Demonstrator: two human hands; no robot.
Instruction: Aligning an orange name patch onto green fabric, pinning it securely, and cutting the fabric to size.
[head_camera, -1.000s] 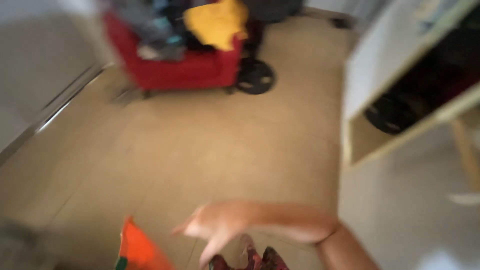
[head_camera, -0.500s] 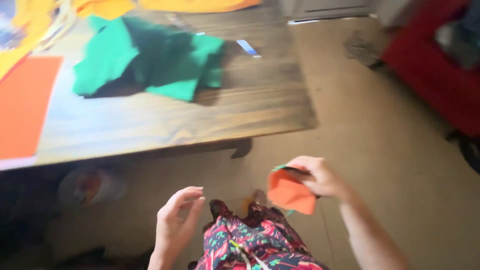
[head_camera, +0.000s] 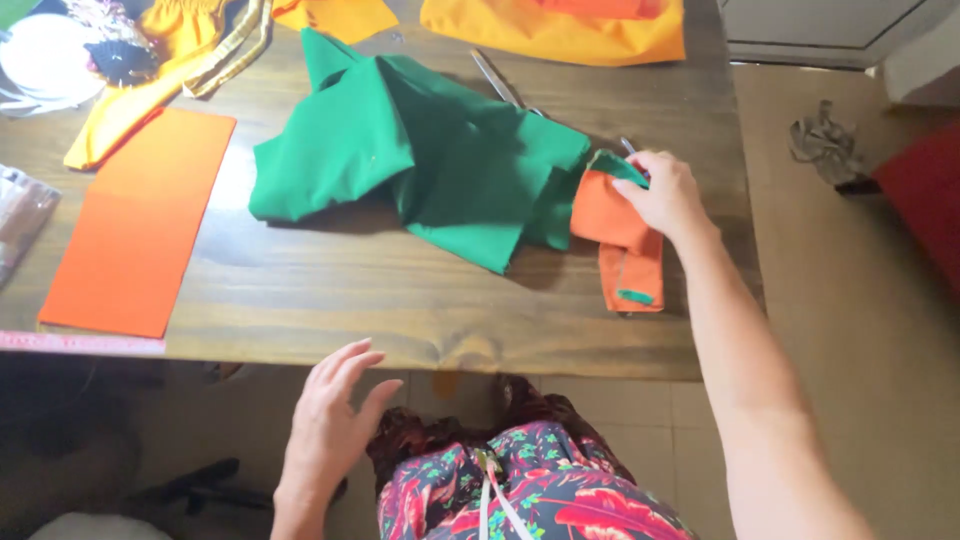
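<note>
Orange fabric piece pinched by right hand on wooden table, right of centre.

Wooden table (head_camera: 330, 300) is seen filling most of the frame, its near edge running across the lower middle. Green cloth (head_camera: 420, 160) is spread crumpled at centre. A flat orange sheet (head_camera: 140, 220) is laid at left; yellow-orange fabric (head_camera: 560, 25) is cut off by the top edge. The small orange fabric piece (head_camera: 625, 240), folded and edged with green trim, is laid on the table just right of the green cloth, touching it, and is grasped at its top end by the right hand (head_camera: 665, 195), fingers closed on it. The left hand (head_camera: 335, 420) is held open with fingers spread, grasping nothing, below the table's near edge at lower centre. Scissors (head_camera: 500, 85) are partly covered by the green cloth at upper centre.
</note>
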